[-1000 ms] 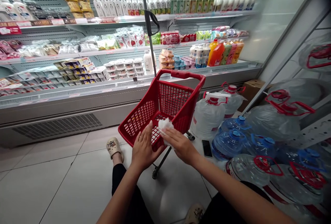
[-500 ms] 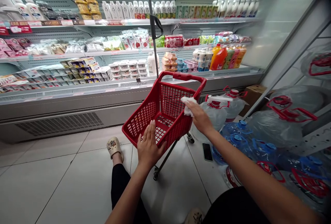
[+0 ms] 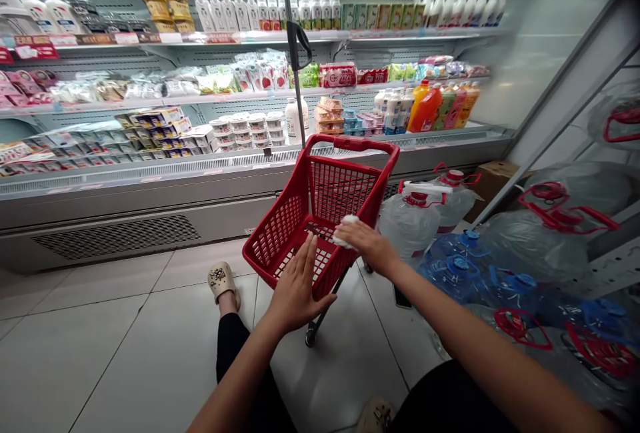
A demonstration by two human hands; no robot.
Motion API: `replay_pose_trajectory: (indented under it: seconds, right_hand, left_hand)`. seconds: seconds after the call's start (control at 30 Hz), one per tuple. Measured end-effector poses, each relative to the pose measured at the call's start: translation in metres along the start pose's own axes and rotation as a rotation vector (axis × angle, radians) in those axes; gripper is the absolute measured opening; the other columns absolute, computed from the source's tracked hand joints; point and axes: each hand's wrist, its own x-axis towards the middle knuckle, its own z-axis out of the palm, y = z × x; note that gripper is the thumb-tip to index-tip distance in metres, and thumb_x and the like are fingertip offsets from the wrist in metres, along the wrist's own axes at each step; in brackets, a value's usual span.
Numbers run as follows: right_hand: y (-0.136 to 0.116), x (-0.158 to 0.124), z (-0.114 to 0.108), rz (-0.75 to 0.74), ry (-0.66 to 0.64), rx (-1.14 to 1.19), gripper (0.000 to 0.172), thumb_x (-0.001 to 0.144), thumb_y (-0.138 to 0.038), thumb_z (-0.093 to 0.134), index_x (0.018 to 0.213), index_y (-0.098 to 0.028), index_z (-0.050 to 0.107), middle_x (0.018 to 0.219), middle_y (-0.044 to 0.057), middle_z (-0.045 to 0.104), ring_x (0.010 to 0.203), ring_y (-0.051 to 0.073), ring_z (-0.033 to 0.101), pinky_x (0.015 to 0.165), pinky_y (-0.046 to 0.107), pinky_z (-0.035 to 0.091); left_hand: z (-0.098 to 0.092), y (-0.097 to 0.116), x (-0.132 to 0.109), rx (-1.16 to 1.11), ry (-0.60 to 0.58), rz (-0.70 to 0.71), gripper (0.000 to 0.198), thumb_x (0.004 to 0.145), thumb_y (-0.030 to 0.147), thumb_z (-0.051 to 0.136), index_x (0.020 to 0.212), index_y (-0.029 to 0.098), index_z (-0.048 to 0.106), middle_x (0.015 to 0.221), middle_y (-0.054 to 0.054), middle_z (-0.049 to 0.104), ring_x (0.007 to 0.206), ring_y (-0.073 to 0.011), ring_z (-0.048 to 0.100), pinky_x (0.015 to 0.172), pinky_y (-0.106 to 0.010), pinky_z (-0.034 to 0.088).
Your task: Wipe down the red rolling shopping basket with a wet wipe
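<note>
A small red plastic shopping cart point(image 3: 345, 189) with a lattice basket stands tilted before me on thin legs with casters. My left hand point(image 3: 300, 289) is at the basket's near edge, fingers stretched and thumb spread, holding nothing; whether it touches the rim I cannot tell. In my right hand point(image 3: 370, 246) is a crumpled white wipe point(image 3: 345, 231), pressed under the fingers at the right upper edge of the basket's side. The palm side of both hands is hidden.
A refrigerated display point(image 3: 150, 193) with dairy and drinks spans the back, a grey door edge point(image 3: 295, 53) upright before it. Large water jugs point(image 3: 410, 223) and blue-capped bottles point(image 3: 457, 273) crowd the right. A phone point(image 3: 401, 297) lies on the tiled floor point(image 3: 125, 353), partly hidden behind my arm.
My right hand has slid the wipe down and nearer along the cart's right side. My left hand has shifted slightly right, its thumb wider apart. The cart has turned or shifted a little right.
</note>
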Motion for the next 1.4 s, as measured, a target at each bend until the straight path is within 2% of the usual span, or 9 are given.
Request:
replay_pose_trajectory:
  seconds: [0.13, 0.23, 0.5, 0.6, 0.77, 0.9, 1.0, 1.27, 1.4]
  right_hand:
    - [0.034, 0.003, -0.006, 0.110, 0.056, -0.047, 0.048, 0.098, -0.004, 0.042, 0.133, -0.024, 0.068, 0.148, 0.007, 0.062, 0.146, 0.021, 0.048, 0.125, 0.054, 0.037]
    - [0.027, -0.001, -0.001, 0.183, 0.108, -0.015, 0.053, 0.095, -0.001, 0.039, 0.135, -0.022, 0.067, 0.149, 0.009, 0.060, 0.150, 0.022, 0.043, 0.123, 0.055, 0.039]
    - [-0.087, -0.043, 0.030, 0.058, 0.148, 0.093, 0.061, 0.102, -0.001, 0.035, 0.156, -0.027, 0.047, 0.152, 0.005, 0.058, 0.152, 0.019, 0.039, 0.124, 0.049, 0.041]
    - [-0.106, -0.055, 0.031, -0.048, 0.114, 0.089, 0.060, 0.105, -0.005, 0.039, 0.161, -0.026, 0.037, 0.149, 0.004, 0.061, 0.150, 0.018, 0.042, 0.123, 0.046, 0.042]
    - [-0.055, -0.046, 0.012, -0.169, 0.085, 0.056, 0.051, 0.107, -0.011, 0.044, 0.156, -0.026, 0.046, 0.148, 0.004, 0.062, 0.147, 0.018, 0.046, 0.124, 0.044, 0.042]
    - [0.004, -0.025, 0.000, -0.032, 0.154, 0.007, 0.046, 0.107, -0.010, 0.042, 0.145, -0.028, 0.060, 0.143, 0.005, 0.066, 0.144, 0.019, 0.051, 0.123, 0.048, 0.042]
    - [0.018, -0.018, 0.002, 0.082, 0.180, 0.002, 0.049, 0.105, -0.007, 0.039, 0.143, -0.028, 0.062, 0.144, 0.005, 0.065, 0.144, 0.020, 0.050, 0.123, 0.048, 0.042]
    - [-0.075, -0.064, 0.023, 0.056, 0.154, 0.052, 0.060, 0.105, -0.004, 0.037, 0.159, -0.028, 0.040, 0.156, 0.004, 0.054, 0.152, 0.020, 0.038, 0.124, 0.048, 0.041]
    - [-0.083, -0.075, 0.017, 0.007, 0.110, 0.009, 0.061, 0.106, -0.006, 0.039, 0.163, -0.026, 0.031, 0.154, 0.004, 0.055, 0.150, 0.020, 0.041, 0.124, 0.046, 0.042]
  left_hand:
    - [-0.017, -0.033, -0.003, 0.070, -0.101, 0.077, 0.127, 0.079, 0.071, 0.072, 0.167, 0.025, -0.006, 0.173, -0.014, 0.018, 0.158, -0.0337, 0.024, 0.127, -0.053, 0.025]
    - [-0.017, -0.049, 0.001, 0.108, -0.101, 0.060, 0.127, 0.077, 0.074, 0.072, 0.168, 0.024, -0.001, 0.172, -0.014, 0.022, 0.157, -0.0341, 0.029, 0.125, -0.051, 0.029]
    - [0.004, -0.037, 0.011, 0.147, -0.045, 0.016, 0.126, 0.075, 0.074, 0.074, 0.168, 0.024, 0.005, 0.172, -0.011, 0.024, 0.157, -0.0394, 0.025, 0.123, -0.052, 0.031]
    - [0.007, -0.030, 0.012, 0.172, -0.029, -0.010, 0.119, 0.079, 0.063, 0.074, 0.168, 0.024, 0.006, 0.172, -0.010, 0.024, 0.156, -0.0395, 0.026, 0.121, -0.052, 0.033]
    - [0.007, -0.019, 0.012, 0.199, -0.008, -0.040, 0.115, 0.082, 0.067, 0.071, 0.168, 0.023, 0.009, 0.171, -0.011, 0.029, 0.156, -0.0390, 0.028, 0.120, -0.052, 0.035]
    - [0.009, -0.010, 0.011, 0.196, 0.014, -0.039, 0.118, 0.082, 0.073, 0.068, 0.168, 0.022, 0.004, 0.169, -0.012, 0.032, 0.155, -0.0340, 0.033, 0.120, -0.049, 0.035]
    - [0.012, -0.006, 0.010, 0.213, 0.033, -0.066, 0.119, 0.082, 0.072, 0.069, 0.168, 0.021, 0.003, 0.169, -0.011, 0.032, 0.154, -0.0323, 0.034, 0.120, -0.047, 0.035]
    - [0.020, 0.004, 0.015, 0.267, 0.068, -0.118, 0.112, 0.084, 0.066, 0.069, 0.168, 0.023, 0.009, 0.168, -0.011, 0.034, 0.153, -0.0362, 0.034, 0.116, -0.052, 0.038]
    - [0.026, 0.015, 0.019, 0.260, 0.079, -0.115, 0.105, 0.089, 0.058, 0.066, 0.168, 0.022, 0.007, 0.170, -0.012, 0.030, 0.154, -0.0358, 0.033, 0.117, -0.054, 0.037]
